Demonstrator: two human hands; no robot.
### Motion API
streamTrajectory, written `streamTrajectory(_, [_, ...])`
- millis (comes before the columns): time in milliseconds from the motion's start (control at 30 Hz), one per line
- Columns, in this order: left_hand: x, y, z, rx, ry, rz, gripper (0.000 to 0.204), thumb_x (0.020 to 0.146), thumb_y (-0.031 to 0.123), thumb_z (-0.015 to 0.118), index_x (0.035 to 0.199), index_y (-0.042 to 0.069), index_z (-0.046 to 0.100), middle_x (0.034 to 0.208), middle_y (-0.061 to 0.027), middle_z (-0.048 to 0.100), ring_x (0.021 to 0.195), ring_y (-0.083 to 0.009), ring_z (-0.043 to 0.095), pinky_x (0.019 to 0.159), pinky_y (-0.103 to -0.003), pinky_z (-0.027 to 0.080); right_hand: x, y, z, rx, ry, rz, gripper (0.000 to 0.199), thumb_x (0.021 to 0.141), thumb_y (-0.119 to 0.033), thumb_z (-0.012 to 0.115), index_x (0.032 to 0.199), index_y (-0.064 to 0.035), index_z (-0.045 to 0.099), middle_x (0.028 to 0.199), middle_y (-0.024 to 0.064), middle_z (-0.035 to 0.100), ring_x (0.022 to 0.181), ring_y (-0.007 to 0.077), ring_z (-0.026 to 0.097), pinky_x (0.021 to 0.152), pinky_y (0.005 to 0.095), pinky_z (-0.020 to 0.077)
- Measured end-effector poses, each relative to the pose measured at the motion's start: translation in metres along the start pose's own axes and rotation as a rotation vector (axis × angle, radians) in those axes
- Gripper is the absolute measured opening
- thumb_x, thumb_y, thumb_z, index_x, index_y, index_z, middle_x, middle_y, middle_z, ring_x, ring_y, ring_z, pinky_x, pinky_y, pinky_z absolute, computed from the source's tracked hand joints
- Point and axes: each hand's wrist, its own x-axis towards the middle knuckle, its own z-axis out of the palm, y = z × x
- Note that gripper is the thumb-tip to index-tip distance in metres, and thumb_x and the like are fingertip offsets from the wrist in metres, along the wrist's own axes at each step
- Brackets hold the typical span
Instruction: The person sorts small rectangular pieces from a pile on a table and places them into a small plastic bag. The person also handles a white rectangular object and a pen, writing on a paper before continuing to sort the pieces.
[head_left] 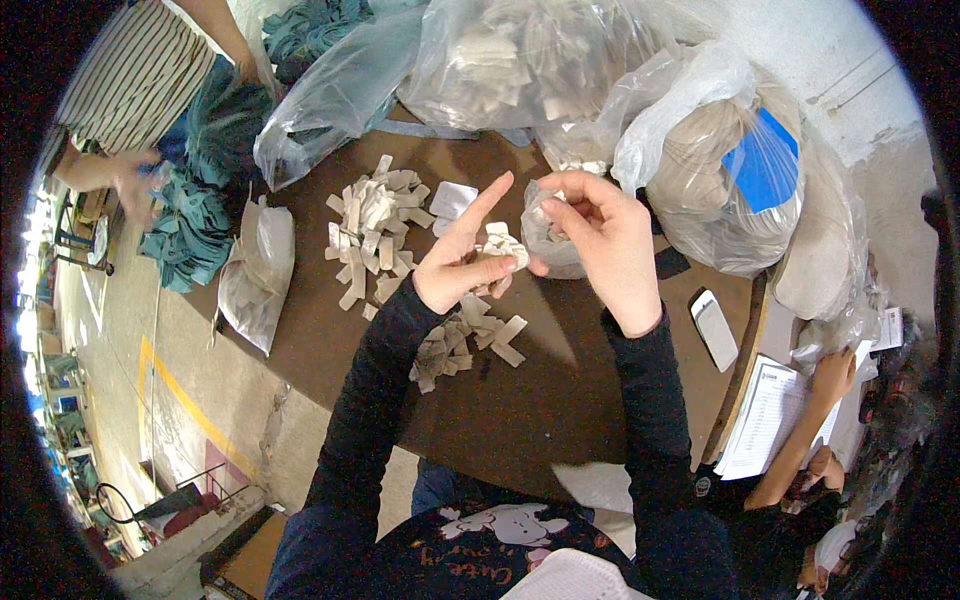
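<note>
Beige fabric tabs (pixel 503 246), a small pale bundle, sit pinched in my left hand (pixel 462 265) above the brown table (pixel 520 400), index finger sticking up. My right hand (pixel 603 245) is curled just beside them, fingertips closed on a small clear plastic bag (pixel 545 240). I see loose piles of tabs (pixel 372 225) far left and near (pixel 462 345), bulging plastic sacks (pixel 520 60) beyond, a phone (pixel 714 328) right.

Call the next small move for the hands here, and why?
Probably the right hand draws the next label from the small clear bag it is fingering and passes it to the left hand. The left hand pinches a small stack of pale fabric labels, index finger raised, close beside the bag; sorted piles lie on the brown table below.
</note>
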Motion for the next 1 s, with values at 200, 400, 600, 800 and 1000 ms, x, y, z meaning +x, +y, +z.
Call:
streamTrajectory(200, [-0.001, -0.002, 0.007, 0.076, 0.036, -0.061, 0.086, 0.090, 0.001, 0.059, 0.157, 0.015, 0.007, 0.095, -0.0048, 0.064, 0.063, -0.0062, 0.051, 0.054, -0.021, 0.041, -0.005, -0.002, 0.005, -0.089, -0.334, 0.002, 0.010, 0.088, -0.001, 0.064, 0.097, 0.0029, 0.067, 0.086, 0.0068, 0.065, 0.064, 0.0116, 0.062, 0.055, 0.0233, 0.0477])
streamTrajectory(400, [0.002, -0.008, 0.007, 0.047, 0.041, -0.042, 0.078, 0.092, 0.003, 0.058, 0.156, 0.013, 0.014, 0.102, -0.0103, 0.065, 0.060, -0.0080, 0.049, 0.052, -0.022, 0.039, -0.002, -0.008, 0.003, -0.049, -0.064, -0.017, 0.009, 0.086, -0.006, 0.067, 0.091, 0.0008, 0.070, 0.078, 0.0091, 0.067, 0.065, 0.0141, 0.064, 0.058, 0.0274, 0.0490])
streamTrajectory(600, [0.005, -0.024, -0.001, -0.205, -0.006, -0.044, 0.069, 0.092, 0.008, 0.055, 0.153, 0.011, 0.023, 0.121, -0.0199, 0.063, 0.077, -0.0133, 0.058, 0.064, -0.023, 0.044, 0.010, 0.018, -0.039, -0.243, 0.041, 0.075, 0.022, 0.083, -0.009, 0.067, 0.104, -0.0024, 0.070, 0.086, 0.0124, 0.073, 0.069, 0.0208, 0.068, 0.067, 0.0312, 0.0525])
streamTrajectory(800, [0.006, -0.017, 0.007, -0.042, 0.040, -0.073, 0.050, 0.097, 0.013, 0.054, 0.143, 0.002, 0.039, 0.121, -0.0162, 0.064, 0.078, -0.0119, 0.059, 0.068, -0.023, 0.046, 0.006, 0.015, -0.036, -0.429, 0.058, -0.055, 0.028, 0.084, -0.012, 0.068, 0.110, -0.0050, 0.068, 0.092, 0.0145, 0.071, 0.074, 0.0262, 0.068, 0.068, 0.0342, 0.0525])
streamTrajectory(1000, [0.002, -0.025, 0.000, 0.075, 0.073, -0.001, 0.033, 0.095, 0.010, 0.061, 0.126, 0.001, 0.053, 0.107, -0.0092, 0.068, 0.077, -0.0100, 0.060, 0.068, -0.023, 0.047, -0.001, -0.006, -0.013, -0.197, -0.272, -0.013, 0.015, 0.083, -0.012, 0.070, 0.095, -0.0025, 0.068, 0.089, 0.0107, 0.069, 0.065, 0.0190, 0.063, 0.061, 0.0303, 0.0480])
